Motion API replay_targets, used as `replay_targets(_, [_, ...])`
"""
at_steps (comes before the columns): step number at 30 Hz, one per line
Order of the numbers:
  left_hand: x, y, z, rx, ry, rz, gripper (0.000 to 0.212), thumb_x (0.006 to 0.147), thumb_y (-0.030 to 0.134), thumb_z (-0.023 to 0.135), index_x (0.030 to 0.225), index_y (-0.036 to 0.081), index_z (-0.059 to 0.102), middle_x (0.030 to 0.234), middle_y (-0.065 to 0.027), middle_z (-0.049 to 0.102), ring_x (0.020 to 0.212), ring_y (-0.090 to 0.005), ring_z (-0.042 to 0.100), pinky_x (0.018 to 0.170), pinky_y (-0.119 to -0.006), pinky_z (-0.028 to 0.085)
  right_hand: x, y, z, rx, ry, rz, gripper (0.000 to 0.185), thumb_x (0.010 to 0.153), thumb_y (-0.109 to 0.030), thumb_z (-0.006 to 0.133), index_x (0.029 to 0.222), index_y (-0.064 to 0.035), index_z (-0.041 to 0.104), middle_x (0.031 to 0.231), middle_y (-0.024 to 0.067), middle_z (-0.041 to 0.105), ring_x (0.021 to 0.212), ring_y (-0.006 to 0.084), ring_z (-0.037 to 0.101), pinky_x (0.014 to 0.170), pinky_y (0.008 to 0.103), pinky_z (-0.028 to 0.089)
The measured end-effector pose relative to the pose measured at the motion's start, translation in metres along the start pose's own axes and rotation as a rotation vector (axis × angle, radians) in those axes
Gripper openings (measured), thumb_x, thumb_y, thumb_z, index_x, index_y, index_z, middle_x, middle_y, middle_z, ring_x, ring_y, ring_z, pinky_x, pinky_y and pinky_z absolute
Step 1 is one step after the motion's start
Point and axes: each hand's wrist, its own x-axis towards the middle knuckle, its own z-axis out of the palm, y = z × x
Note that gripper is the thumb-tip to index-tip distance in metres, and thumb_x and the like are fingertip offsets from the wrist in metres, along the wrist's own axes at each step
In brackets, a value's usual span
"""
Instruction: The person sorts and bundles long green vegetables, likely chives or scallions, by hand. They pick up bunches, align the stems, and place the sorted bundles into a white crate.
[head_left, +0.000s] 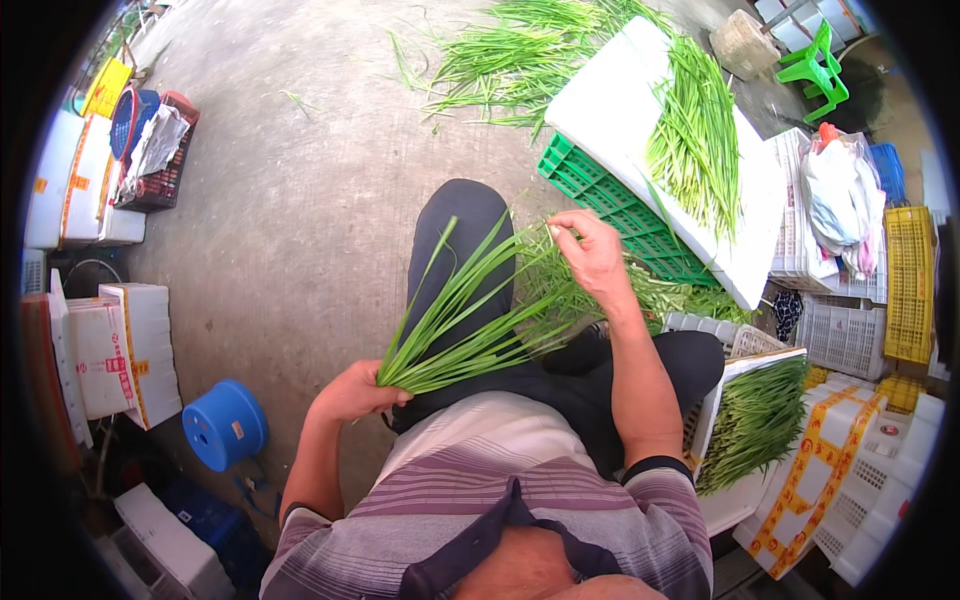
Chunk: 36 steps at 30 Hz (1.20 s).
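My left hand (360, 391) is closed around the base of a bunch of long green leaves (457, 330), likely garlic chives, fanned out over my lap. Near the leaf tips, to the upper right, my right hand (589, 247) has thumb and forefinger together; whether a leaf is pinched between them I cannot tell. Below and beside that hand lies a heap of loose green leaves (544, 281) on the floor. More chives (697, 142) rest on a white foam board (607, 82) over a green plastic crate (622, 202). Bundled chives (754, 427) fill a foam box at my right.
A chive pile (510, 67) lies on the concrete floor ahead. At left are an upturned blue plastic bucket (225, 425) and foam boxes (150, 352). White crates (840, 337), a yellow crate (909, 285) and a green plastic chair (817, 71) stand at right.
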Motion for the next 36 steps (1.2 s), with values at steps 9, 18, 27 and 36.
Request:
replay_targets(9, [-0.001, -0.008, -0.004, -0.016, -0.01, -0.003, 0.011, 0.085, 0.006, 0.071, 0.095, 0.006, 0.07, 0.073, 0.0017, 0.063, 0.056, -0.0057, 0.049, 0.049, -0.023, 0.038, -0.011, 0.027, 0.034, 0.08, -0.223, 0.079, 0.027, 0.087, -0.014, 0.061, 0.111, -0.0032, 0.065, 0.093, 0.0137, 0.069, 0.084, 0.03, 0.063, 0.095, 0.0372, 0.045])
replay_targets(18, [-0.001, -0.012, -0.005, -0.074, -0.009, -0.011, 0.01, 0.085, 0.005, 0.071, 0.094, 0.005, 0.071, 0.075, -0.0001, 0.065, 0.054, -0.0058, 0.048, 0.049, -0.023, 0.038, -0.021, 0.039, 0.043, 0.092, -0.2, 0.241, 0.018, 0.091, -0.015, 0.057, 0.098, -0.0002, 0.065, 0.082, 0.0163, 0.066, 0.077, 0.0292, 0.064, 0.073, 0.0383, 0.05])
replay_targets(27, [-0.002, -0.01, -0.004, -0.089, -0.006, -0.021, 0.006, 0.088, 0.007, 0.069, 0.093, 0.005, 0.071, 0.074, -0.0008, 0.065, 0.053, -0.0059, 0.048, 0.048, -0.023, 0.037, -0.015, 0.029, 0.026, 0.146, -0.187, 0.291, 0.019, 0.095, -0.014, 0.052, 0.094, 0.001, 0.063, 0.078, 0.002, 0.061, 0.073, 0.0088, 0.053, 0.068, 0.0258, 0.045])
replay_targets(36, [0.003, -0.019, -0.01, -0.013, -0.025, -0.032, 0.006, 0.088, 0.01, 0.069, 0.092, 0.005, 0.071, 0.073, -0.0015, 0.065, 0.052, -0.006, 0.048, 0.047, -0.024, 0.037, -0.011, 0.05, 0.004, 0.407, 0.057, 0.365, 0.017, 0.095, -0.006, 0.055, 0.107, 0.0019, 0.064, 0.086, 0.0049, 0.064, 0.076, 0.0123, 0.059, 0.073, 0.0284, 0.05])
